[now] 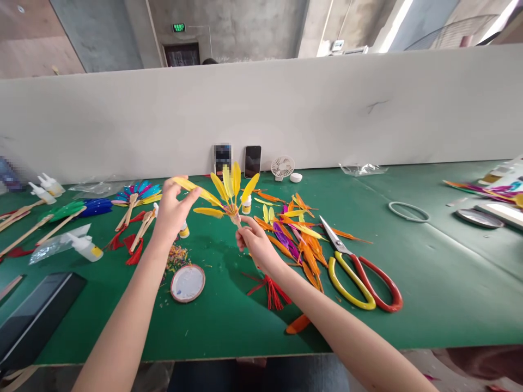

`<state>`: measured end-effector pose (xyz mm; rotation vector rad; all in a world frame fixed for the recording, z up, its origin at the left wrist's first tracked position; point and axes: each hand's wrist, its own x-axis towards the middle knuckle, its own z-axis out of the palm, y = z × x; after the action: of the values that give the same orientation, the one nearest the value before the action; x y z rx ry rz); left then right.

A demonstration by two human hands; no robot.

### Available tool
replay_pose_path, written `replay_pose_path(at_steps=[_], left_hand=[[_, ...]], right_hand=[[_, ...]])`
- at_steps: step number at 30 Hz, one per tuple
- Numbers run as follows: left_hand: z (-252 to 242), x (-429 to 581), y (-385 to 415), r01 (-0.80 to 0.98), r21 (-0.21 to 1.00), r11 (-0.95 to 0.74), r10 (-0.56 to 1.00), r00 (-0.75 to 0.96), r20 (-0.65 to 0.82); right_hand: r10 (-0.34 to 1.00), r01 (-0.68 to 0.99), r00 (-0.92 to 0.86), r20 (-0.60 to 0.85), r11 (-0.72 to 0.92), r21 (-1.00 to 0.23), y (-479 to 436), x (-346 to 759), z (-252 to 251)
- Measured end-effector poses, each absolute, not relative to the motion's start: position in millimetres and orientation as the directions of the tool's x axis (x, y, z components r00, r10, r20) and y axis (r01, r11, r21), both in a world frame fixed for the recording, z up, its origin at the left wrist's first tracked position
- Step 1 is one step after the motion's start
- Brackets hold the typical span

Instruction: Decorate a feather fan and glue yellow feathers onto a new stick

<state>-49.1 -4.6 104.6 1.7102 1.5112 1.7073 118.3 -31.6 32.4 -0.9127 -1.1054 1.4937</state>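
Observation:
My right hand [257, 242] is closed around the handle of a small feather fan [232, 209], upright above the table. Several yellow feathers spread from its top, and a red tassel [273, 294] hangs below my right wrist. To the left, my left hand [174, 209] pinches a yellow feather [202, 191] between thumb and fingers; its inner end meets the fan's base, and I cannot tell whether it is attached. Loose orange, yellow and purple feathers [312, 253] lie right of the fan. A round white lid-like dish [188, 283] rests under my left forearm.
Large scissors [355, 272] lie partly spread at the right, with a pale ring [408, 211] beyond. Glue bottles [85, 247] and finished-looking feather fans [133, 198] are at the left. Phones [253, 161] and a small fan [283, 167] stand by the white partition [286, 109].

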Motion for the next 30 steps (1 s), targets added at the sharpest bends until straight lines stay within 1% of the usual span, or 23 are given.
replay_pose_path(at_steps=[4, 8, 13, 20, 30], left_hand=[[99.6, -40.0, 2.5, 0.517, 0.744, -0.423, 0.833, -0.101, 0.544], [92.2, -38.5, 2.6, 0.572, 0.693, -0.439, 0.831, -0.035, 0.555], [86.8, -45.0, 1.5, 0.602, 0.665, -0.443, 0.826, -0.015, 0.563], [81.6, -47.0, 1.2, 0.562, 0.712, -0.421, 0.845, -0.042, 0.533], [77.7, -45.0, -0.7, 0.591, 0.696, -0.407, 0.856, -0.018, 0.516]], right_hand=[[0.974, -0.312, -0.222, -0.047, -0.117, -0.943, -31.4, 118.1, 33.4], [0.968, -0.32, -0.245, -0.053, -0.132, -0.938, -28.9, 118.5, 32.3], [0.964, -0.279, -0.265, -0.03, -0.106, -0.954, -30.7, 119.0, 33.7], [0.959, -0.205, -0.284, 0.003, -0.058, -0.977, -33.7, 117.5, 32.7], [0.961, -0.114, -0.272, 0.048, 0.017, -0.993, -32.3, 116.5, 32.6]])
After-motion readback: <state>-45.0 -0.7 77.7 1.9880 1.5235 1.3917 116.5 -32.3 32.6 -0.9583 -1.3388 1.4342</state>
